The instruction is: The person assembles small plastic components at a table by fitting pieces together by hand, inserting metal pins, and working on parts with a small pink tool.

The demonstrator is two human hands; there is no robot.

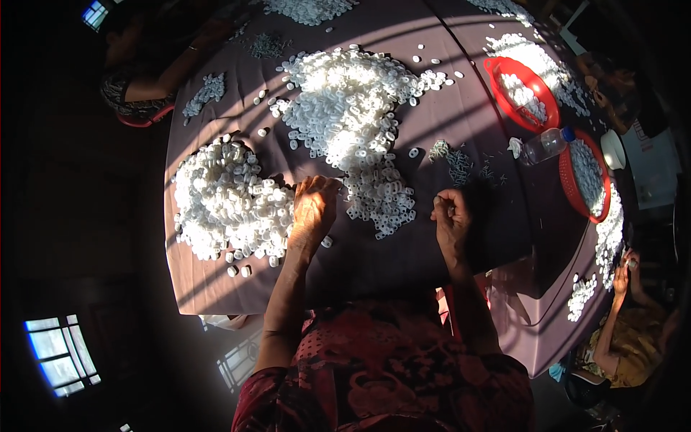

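Note:
My left hand [314, 210] rests palm down on the purple-grey table cloth [374, 259], its fingers at the edge of a heap of small white plastic rings [229, 203] on the left. My right hand [450, 219] hovers to the right with fingers curled, pinching something small and thin that I cannot make out. A big sunlit pile of the same white rings [353, 108] lies ahead between the hands, trailing down to a smaller patch [381, 205]. A small tuft of thin dark metal bits [455, 164] lies just beyond my right hand.
Two red baskets [495, 72] [568, 187] with white rings stand at the right, a clear plastic bottle [545, 145] between them. A white bowl [613, 150] sits farther right. Other people sit at the far left [137, 79] and near right [622, 331]. Bright windows show in the dark surroundings.

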